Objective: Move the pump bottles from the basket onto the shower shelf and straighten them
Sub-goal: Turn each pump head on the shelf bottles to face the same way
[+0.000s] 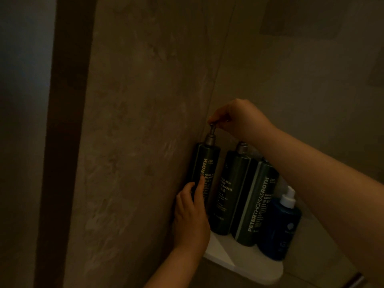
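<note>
Three tall dark green pump bottles stand upright in a row on a white corner shower shelf point(245, 265). My left hand point(191, 215) grips the lower body of the leftmost bottle point(205, 163), which stands against the left wall. My right hand point(234, 119) reaches over from the right and pinches the pump head on top of that same bottle. The middle bottle point(232, 190) and the right bottle point(256, 202) stand close beside it; my right forearm hides the right bottle's pump. The basket is not in view.
A shorter blue spray bottle point(280, 225) with a white nozzle stands at the right end of the shelf. Brown stone-look walls meet in the corner behind the bottles. A dark vertical frame point(68, 121) runs down the left. The scene is dim.
</note>
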A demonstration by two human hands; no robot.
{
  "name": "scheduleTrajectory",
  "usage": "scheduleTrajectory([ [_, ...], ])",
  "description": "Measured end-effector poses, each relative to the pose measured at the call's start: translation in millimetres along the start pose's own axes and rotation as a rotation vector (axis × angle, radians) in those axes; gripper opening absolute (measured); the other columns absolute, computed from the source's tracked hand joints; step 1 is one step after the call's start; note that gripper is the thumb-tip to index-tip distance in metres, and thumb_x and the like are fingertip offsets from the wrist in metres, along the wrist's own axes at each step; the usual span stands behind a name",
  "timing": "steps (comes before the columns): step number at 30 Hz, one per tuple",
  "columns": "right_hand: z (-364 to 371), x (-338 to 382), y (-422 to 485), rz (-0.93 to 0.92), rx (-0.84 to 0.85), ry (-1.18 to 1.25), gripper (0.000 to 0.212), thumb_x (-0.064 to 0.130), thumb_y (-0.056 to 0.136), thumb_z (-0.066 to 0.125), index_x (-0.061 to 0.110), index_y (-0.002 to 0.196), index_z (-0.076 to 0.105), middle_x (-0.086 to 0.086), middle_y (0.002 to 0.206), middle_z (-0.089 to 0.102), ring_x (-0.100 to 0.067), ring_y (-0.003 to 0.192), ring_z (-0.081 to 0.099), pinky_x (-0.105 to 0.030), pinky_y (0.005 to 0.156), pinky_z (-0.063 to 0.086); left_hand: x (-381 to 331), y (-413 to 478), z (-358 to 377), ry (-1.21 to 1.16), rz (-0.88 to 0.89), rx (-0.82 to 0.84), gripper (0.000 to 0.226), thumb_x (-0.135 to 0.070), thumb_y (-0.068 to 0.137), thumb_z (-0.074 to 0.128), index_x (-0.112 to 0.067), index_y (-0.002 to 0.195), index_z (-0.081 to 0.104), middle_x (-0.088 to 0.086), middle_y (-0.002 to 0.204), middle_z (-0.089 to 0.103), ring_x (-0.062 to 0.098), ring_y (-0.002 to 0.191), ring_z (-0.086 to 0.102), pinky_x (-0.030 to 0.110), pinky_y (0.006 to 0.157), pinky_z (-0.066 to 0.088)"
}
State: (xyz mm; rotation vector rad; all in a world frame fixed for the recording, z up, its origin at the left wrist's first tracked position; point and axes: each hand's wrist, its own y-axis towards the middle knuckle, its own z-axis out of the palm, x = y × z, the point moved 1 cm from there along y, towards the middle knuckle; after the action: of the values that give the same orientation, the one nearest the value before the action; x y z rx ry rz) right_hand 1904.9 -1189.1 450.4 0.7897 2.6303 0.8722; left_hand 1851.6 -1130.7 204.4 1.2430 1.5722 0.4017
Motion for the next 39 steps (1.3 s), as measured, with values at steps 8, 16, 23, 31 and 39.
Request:
scheduleTrajectory([
  [8, 1.3, 3.8, 3.6, 0.032, 0.025, -0.044, 0.017, 0.018, 0.084, 0.066, 0.024, 0.098, 0.073, 0.000, 0.098, 0.073, -0.009, 0.087, 0.063, -0.023, 0.077, 0.047, -1.6, 0.7, -0.5, 0.010, -0.037, 0.000, 0.097, 0.004, 0.057, 0.081, -0.014, 0.141, 0.036, 0.015, 0.129, 0.047, 0.027, 0.104, 0.054, 0.033, 0.081, 0.054],
  [16, -0.3, 7.8, -4.7, 0.024, -0.007, -0.022, 0.019, 0.016, 0.083, 0.066, 0.025, 0.099, 0.073, 0.001, 0.097, 0.073, -0.010, 0.088, 0.065, -0.020, 0.074, 0.045, -1.2, 0.0, -1.2, -0.024, -0.050, -0.020, 0.096, 0.007, 0.060, 0.078, -0.016, 0.142, 0.033, 0.016, 0.125, 0.048, 0.027, 0.098, 0.055, 0.035, 0.078, 0.054],
  [23, 1.1, 10.1, -8.2, 0.055, 0.062, -0.022, 0.033, 0.005, 0.087, 0.055, 0.021, 0.113, 0.067, -0.002, 0.113, 0.069, -0.013, 0.102, 0.062, -0.015, 0.076, 0.039, -1.3, -1.1, -1.4, -0.033, -0.071, -0.019, 0.089, 0.008, 0.068, 0.072, -0.016, 0.144, 0.032, 0.016, 0.129, 0.045, 0.027, 0.101, 0.056, 0.033, 0.082, 0.052],
  [31, -6.4, 10.1, -18.1, -0.001, 0.115, -0.025, 0.046, 0.011, 0.086, 0.054, 0.025, 0.130, 0.053, 0.002, 0.127, 0.061, -0.013, 0.114, 0.056, -0.022, 0.089, 0.042, 1.2, -3.2, -1.6, -0.100, -0.015, -0.053, 0.075, -0.004, 0.073, 0.073, -0.013, 0.137, 0.037, 0.010, 0.125, 0.045, 0.021, 0.102, 0.056, 0.024, 0.086, 0.044],
  [39, -41.5, -14.5, -33.6, 0.071, 0.137, -0.158, 0.038, 0.020, 0.088, 0.057, 0.019, 0.125, 0.055, -0.002, 0.120, 0.062, -0.018, 0.106, 0.059, -0.025, 0.083, 0.043, -2.2, -5.6, -3.4, -0.081, 0.102, -0.077, 0.063, -0.009, 0.073, 0.074, -0.012, 0.129, 0.044, 0.012, 0.121, 0.051, 0.024, 0.102, 0.059, 0.031, 0.083, 0.050],
])
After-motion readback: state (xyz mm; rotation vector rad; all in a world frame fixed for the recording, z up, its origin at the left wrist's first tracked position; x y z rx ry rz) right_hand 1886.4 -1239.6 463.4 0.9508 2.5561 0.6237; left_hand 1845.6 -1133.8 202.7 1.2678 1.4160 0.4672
